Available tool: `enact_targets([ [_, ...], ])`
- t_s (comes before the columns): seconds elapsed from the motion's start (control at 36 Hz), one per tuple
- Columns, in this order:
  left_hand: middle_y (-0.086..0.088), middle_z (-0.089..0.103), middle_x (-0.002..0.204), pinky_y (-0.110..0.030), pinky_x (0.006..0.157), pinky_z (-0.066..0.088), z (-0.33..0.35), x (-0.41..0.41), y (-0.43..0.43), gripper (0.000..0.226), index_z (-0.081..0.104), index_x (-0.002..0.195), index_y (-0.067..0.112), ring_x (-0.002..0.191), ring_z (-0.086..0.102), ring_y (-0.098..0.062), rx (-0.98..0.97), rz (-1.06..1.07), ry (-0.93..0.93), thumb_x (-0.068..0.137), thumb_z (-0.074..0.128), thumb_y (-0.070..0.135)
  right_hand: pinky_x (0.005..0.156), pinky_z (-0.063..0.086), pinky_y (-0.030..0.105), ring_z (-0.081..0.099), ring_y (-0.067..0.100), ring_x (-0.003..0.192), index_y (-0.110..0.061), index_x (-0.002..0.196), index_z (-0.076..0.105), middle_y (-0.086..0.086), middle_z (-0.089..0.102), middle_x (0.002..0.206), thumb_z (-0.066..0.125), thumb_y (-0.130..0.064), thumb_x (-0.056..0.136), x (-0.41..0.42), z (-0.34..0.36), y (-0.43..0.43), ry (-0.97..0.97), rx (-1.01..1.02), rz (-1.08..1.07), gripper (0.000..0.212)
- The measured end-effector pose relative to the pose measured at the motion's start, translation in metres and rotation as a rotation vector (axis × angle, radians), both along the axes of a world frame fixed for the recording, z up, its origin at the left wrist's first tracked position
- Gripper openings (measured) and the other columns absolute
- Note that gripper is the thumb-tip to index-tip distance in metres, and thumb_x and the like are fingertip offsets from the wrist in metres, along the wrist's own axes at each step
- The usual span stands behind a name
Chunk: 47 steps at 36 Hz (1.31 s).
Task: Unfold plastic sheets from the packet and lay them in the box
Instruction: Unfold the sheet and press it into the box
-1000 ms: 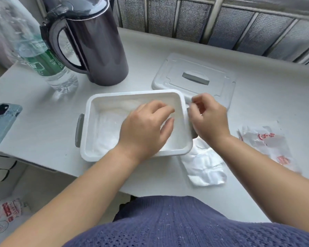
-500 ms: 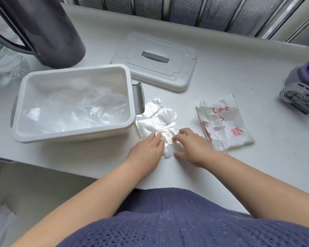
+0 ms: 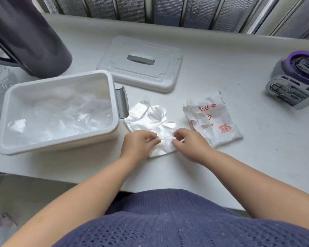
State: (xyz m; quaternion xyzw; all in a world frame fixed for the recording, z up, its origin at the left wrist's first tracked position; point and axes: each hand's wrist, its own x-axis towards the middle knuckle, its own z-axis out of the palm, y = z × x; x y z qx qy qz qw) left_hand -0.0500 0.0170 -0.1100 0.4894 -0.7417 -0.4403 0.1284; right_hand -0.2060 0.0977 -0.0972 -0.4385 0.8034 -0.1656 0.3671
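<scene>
A folded clear plastic sheet (image 3: 148, 118) lies on the white table just right of the white box (image 3: 57, 147). My left hand (image 3: 137, 145) pinches the sheet's near edge with curled fingers. My right hand (image 3: 189, 143) pinches the same edge from the right side. Crumpled clear sheets (image 3: 61, 113) lie inside the box. The torn white packet (image 3: 212, 122) with red print rests to the right of my right hand.
The box's lid (image 3: 141, 63) lies flat behind the sheet. A dark kettle (image 3: 25, 34) stands at the back left, with a clear bottle (image 3: 0, 79) beside it. A grey and purple device (image 3: 294, 81) sits at the right. The table's front edge runs just below my wrists.
Both hands left the box and came down to the folded sheet on the table. Their fingers have since curled to pinch its near edge. The view has shifted right.
</scene>
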Motion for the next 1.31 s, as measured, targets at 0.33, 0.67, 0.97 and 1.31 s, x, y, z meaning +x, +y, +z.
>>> enact_targets([
  [0.33,0.002,0.071,0.083,-0.025,0.087,0.048,0.066,-0.036,-0.001,0.004,0.070,0.086,0.016,0.086,0.064,-0.013,0.483,0.247,0.652,0.087,0.068,0.012,0.078,0.043,0.018,0.051,-0.001,0.086,-0.036,0.115,0.048,-0.020,0.052,0.095,0.063,-0.033,0.068,0.000,0.036,-0.013,-0.462,-0.283,-0.095,0.050],
  [0.67,0.003,0.067,0.080,-0.027,0.074,0.054,0.122,-0.001,-0.048,0.017,0.049,0.088,0.015,0.075,0.068,-0.012,0.295,0.440,1.023,0.101,0.040,0.008,0.064,0.038,0.016,0.050,0.006,0.066,-0.023,0.095,0.061,-0.010,0.055,0.073,0.058,-0.023,0.092,0.001,0.031,-0.039,-0.172,-0.278,-0.021,0.005],
  [0.97,0.015,0.053,0.128,-0.017,0.083,0.044,0.114,0.033,-0.050,0.083,0.040,0.138,0.039,0.081,0.057,-0.003,-0.071,-0.143,0.048,0.067,0.082,0.038,0.063,0.039,0.026,0.048,0.010,0.063,-0.022,0.071,0.060,-0.005,0.057,0.066,0.060,-0.019,0.090,0.025,0.065,-0.077,-0.320,-0.510,-0.082,0.019],
  [1.31,0.000,0.055,0.062,-0.025,0.061,0.041,0.141,0.051,-0.094,0.032,0.058,0.063,0.016,0.060,0.049,-0.008,-0.320,0.160,0.396,0.076,0.073,0.041,0.087,0.037,0.007,0.052,-0.013,0.094,-0.029,0.102,0.059,-0.023,0.059,0.099,0.073,-0.037,0.078,0.047,0.101,-0.092,-0.361,-0.449,0.097,0.029],
])
